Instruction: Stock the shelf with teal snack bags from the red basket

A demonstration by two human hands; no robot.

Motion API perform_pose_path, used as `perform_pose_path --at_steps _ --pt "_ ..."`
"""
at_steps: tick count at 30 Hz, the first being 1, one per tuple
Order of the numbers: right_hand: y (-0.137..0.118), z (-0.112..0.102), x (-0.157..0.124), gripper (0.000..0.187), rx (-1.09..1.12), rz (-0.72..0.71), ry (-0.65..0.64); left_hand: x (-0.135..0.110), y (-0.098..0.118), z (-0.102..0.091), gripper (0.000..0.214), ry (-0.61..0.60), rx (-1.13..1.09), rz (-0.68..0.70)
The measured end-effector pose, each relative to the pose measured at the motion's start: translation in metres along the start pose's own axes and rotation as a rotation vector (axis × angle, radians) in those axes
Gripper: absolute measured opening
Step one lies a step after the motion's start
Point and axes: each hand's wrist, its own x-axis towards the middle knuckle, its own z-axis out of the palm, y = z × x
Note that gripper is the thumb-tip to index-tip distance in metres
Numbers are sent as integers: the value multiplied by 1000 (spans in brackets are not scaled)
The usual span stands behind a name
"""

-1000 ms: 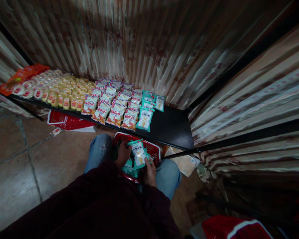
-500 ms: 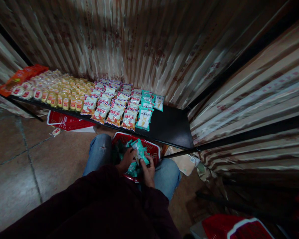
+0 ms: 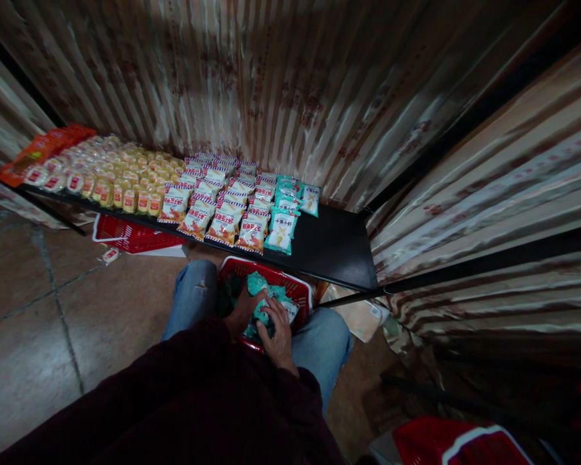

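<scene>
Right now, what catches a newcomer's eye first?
Neat rows of snack packets cover the left and middle of the black shelf, yellow at left, red-and-white in the middle, teal at the right end. Below, a red basket sits on the person's lap, with the left hand and right hand among teal packets inside it.

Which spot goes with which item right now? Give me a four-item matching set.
Things:
1. right hand
2. orange packets
3. second red basket
4. front teal packet on the shelf

Places:
a. on the floor, under the shelf
b. far left end of the shelf
c. on the teal packets in the lap basket
d. beside the shelf's bare black stretch

Pairs: 1-c, 2-b, 3-a, 4-d.
</scene>
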Motion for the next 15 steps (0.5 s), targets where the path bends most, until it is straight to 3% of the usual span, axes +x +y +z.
perform_pose_path --at_steps 5,15 --pt "-3 0 -1 23 -1 -45 12 4 -3 0 42 157 -69 -62" --pt "3 1 -4 26 -73 -34 119 7 -1 -2 33 5 -278 -253"
